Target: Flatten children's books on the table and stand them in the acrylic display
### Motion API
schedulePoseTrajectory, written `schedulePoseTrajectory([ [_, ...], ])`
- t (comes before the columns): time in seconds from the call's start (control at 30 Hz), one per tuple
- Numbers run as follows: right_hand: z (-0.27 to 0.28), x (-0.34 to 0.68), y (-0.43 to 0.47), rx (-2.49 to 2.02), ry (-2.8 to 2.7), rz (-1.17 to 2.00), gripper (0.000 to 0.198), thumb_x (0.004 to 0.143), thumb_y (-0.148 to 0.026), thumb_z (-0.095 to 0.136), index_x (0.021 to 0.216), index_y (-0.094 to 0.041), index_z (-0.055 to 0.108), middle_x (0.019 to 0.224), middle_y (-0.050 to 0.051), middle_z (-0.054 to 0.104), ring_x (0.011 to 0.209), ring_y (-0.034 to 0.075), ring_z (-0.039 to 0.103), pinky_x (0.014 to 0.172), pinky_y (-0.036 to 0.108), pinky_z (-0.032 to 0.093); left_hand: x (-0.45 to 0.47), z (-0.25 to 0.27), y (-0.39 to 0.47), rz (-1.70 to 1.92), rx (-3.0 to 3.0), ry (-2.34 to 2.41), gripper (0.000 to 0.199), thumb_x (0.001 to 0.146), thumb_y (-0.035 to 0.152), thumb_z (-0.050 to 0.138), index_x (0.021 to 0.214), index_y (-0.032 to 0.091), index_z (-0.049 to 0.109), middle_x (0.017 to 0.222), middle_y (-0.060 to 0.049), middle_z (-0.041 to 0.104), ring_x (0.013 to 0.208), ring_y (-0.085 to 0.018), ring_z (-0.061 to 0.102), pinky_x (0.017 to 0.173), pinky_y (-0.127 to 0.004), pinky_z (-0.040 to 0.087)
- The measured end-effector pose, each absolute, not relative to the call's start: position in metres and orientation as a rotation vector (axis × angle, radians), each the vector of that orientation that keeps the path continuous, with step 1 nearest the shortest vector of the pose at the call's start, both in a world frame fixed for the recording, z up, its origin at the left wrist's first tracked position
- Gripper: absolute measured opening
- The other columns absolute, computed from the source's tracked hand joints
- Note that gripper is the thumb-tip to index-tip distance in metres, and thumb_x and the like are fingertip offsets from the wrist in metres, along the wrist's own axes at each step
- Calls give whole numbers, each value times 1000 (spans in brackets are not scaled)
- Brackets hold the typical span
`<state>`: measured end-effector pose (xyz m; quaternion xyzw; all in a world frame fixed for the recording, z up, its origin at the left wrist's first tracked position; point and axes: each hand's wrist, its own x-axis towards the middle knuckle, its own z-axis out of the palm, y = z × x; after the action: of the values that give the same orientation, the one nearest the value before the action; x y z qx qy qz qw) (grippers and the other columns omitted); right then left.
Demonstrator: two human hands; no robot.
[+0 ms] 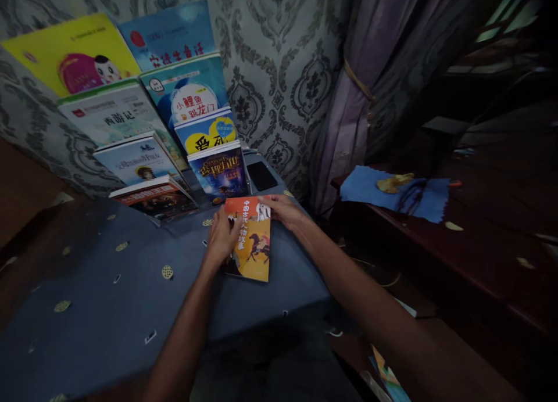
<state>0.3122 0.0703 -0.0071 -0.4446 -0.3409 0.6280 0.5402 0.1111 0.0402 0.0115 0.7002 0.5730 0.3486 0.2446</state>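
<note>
An orange and yellow paperback book [253, 262], with a horse and rider on its cover, is between my two hands near the front of the cloth-covered table. My left hand [223, 234] is closed on its left edge, with the fingers over the cover. At the top right corner, my right hand [284, 210] grips the book with bent fingers. Just behind it stands a dark blue book [220, 172], front of a stepped row. Left of that, a red and black book [154, 197] leans at the front of a second row.
Behind these stand several taller books, among them a yellow one [96, 53] and a blue one [170, 33], against a patterned curtain [279, 88]. A black phone [261, 175] lies right of the rows. On a dark red bench [479, 251] rests a blue cloth [361, 187].
</note>
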Motion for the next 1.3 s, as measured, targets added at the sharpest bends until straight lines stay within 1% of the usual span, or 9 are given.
schedulePoseTrajectory([
  [0.13,-8,302,68,-975,-706,1490,25,82,-36,80,72,-16,69,69,4,76,57,13,67,58,21,54,101,5,57,1145,1456,1418,49,83,51,69,118,17,64,118,-14,70,119,-31,62,105,-43,46],
  [0.23,-8,294,65,-934,-637,1478,28,82,-40,79,72,-17,68,71,5,77,64,17,71,65,25,58,101,5,60,1150,1283,1326,48,82,61,67,102,18,69,103,-10,75,106,-29,68,96,-40,51],
  [0.3,-6,290,62,-897,-612,1505,29,82,-44,78,76,-18,68,73,5,77,71,21,75,70,30,60,104,7,57,1139,1183,1264,53,79,66,68,101,18,70,104,-9,76,104,-29,69,94,-40,53],
  [0.43,-2,285,57,-807,-569,1654,30,89,-50,69,88,-19,66,81,8,79,83,27,77,76,40,63,117,15,46,1109,923,1001,63,76,70,69,109,16,69,101,-12,78,99,-28,73,91,-42,57],
  [0.6,1,284,56,-793,-566,1697,34,93,-53,62,94,-19,65,87,10,80,88,27,77,77,41,63,124,25,40,1091,833,852,63,77,66,72,112,14,68,100,-14,78,100,-29,74,93,-43,57],
  [0.73,-3,285,59,-760,-518,1741,34,94,-52,60,95,-19,66,84,10,79,87,27,77,81,41,63,123,22,40,1125,797,841,62,71,62,79,109,15,68,99,-11,78,97,-27,74,92,-41,57],
  [0.87,-8,286,63,-754,-472,1763,37,97,-54,54,97,-19,67,81,9,79,86,28,77,83,44,63,120,13,43,1196,792,920,55,65,58,85,100,19,69,93,-6,77,89,-24,74,88,-38,58],
  [1.1,-12,288,66,-934,-493,1687,48,96,-64,45,96,-21,66,80,10,79,86,29,77,81,46,63,115,0,51,1272,852,1002,39,74,52,78,96,21,70,90,-1,74,83,-19,71,78,-30,56],
  [1.3,-15,283,66,-936,-619,1607,53,92,-71,46,96,-23,66,85,10,80,89,31,77,82,48,64,110,-2,56,1297,792,1041,32,77,46,77,95,20,70,94,-2,74,83,-18,69,79,-29,55],
])
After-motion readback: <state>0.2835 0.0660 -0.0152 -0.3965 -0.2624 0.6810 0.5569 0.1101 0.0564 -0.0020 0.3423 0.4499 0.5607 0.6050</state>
